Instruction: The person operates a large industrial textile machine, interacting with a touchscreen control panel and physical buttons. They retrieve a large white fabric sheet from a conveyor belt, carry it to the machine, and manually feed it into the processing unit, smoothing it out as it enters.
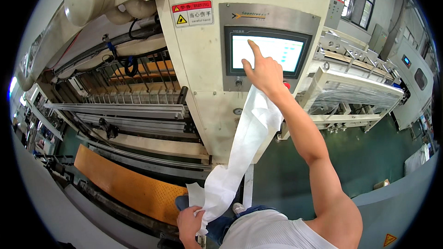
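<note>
One touchscreen (266, 53) is counted on the machine. Below the touchscreen, one white cloth strip (243, 143) and two hands (262, 73) are counted.

A lit rectangular touchscreen (267, 53) sits right of a red-and-white warning label (192, 13).

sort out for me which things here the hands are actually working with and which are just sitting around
In hand:
- touchscreen, pressed by the right hand with its index finger
- white cloth strip, draped from the right hand down to the left hand, which grips its lower end

Just about:
- orange mat on the floor
- wrapped pallet frame
- warning sticker
- grey cabinet at right
</note>
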Action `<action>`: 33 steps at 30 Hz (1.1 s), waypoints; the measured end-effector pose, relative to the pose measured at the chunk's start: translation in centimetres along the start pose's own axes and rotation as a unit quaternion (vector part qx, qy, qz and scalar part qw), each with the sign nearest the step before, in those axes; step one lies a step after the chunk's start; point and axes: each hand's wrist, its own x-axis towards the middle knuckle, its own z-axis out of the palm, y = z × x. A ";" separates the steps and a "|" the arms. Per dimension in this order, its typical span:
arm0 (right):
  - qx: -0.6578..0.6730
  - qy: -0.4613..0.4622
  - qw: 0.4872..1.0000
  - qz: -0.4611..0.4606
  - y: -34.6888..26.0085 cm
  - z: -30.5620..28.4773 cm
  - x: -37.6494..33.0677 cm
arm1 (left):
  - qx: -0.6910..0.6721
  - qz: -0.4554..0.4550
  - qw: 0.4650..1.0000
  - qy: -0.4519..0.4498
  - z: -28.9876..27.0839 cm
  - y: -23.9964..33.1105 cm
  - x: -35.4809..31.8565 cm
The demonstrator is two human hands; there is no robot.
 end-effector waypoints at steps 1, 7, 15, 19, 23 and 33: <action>-0.006 0.006 1.000 0.000 0.3 0.0 0.1 | -0.002 -0.001 1.000 -0.001 0.1 -0.1 0.1; 0.037 0.027 0.996 0.081 3.7 -2.1 -2.1 | -0.006 -0.007 1.000 -0.016 0.3 0.0 0.3; -0.019 0.107 0.988 0.113 10.2 -4.6 -2.5 | -0.010 0.048 0.998 -0.030 0.6 0.4 2.1; -0.017 0.089 0.990 0.111 9.9 -5.3 -2.3 | -0.001 0.035 0.999 -0.023 0.4 1.3 1.8; 0.024 0.044 0.994 0.095 9.0 -4.1 -3.7 | 0.013 0.004 0.999 -0.035 0.4 1.3 1.4; 0.000 0.002 0.997 0.072 9.1 1.5 -8.3 | 0.021 -0.014 0.999 -0.035 0.9 0.7 0.6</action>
